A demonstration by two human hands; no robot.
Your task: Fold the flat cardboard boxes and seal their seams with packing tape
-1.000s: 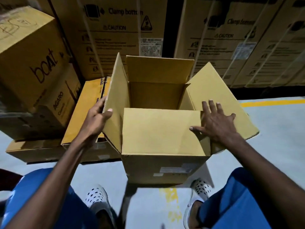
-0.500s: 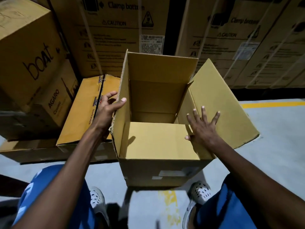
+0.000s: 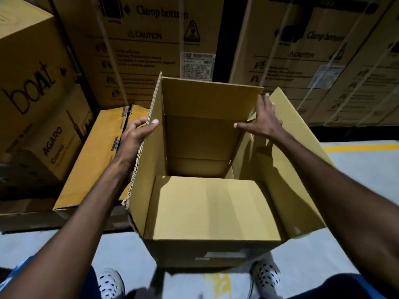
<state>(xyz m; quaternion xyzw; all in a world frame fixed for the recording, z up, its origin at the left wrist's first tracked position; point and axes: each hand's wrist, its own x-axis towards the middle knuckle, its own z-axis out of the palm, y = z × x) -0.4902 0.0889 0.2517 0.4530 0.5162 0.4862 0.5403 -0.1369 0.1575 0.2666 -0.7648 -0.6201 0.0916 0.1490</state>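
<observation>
Gripping the open plain brown cardboard box (image 3: 207,212): left hand (image 3: 136,137) pinches upright left flap (image 3: 151,147), thumb inside; right hand (image 3: 262,121), fingers spread flat, presses right flap (image 3: 291,169).

Open box mouth (image 3: 198,147) between upright flaps; stacked cartons (image 3: 138,46) close behind, flat carton (image 3: 95,160) left.

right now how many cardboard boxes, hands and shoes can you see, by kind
Open box being folded: 1
Closed boxes at left: 3, namely the boat box, the AGARO box and the taped box lying flat
Large strapped cartons behind: 2, left carton and right carton
Hands: 2, left hand and right hand
Perforated shoes: 2, left shoe and right shoe
Total: 10
</observation>
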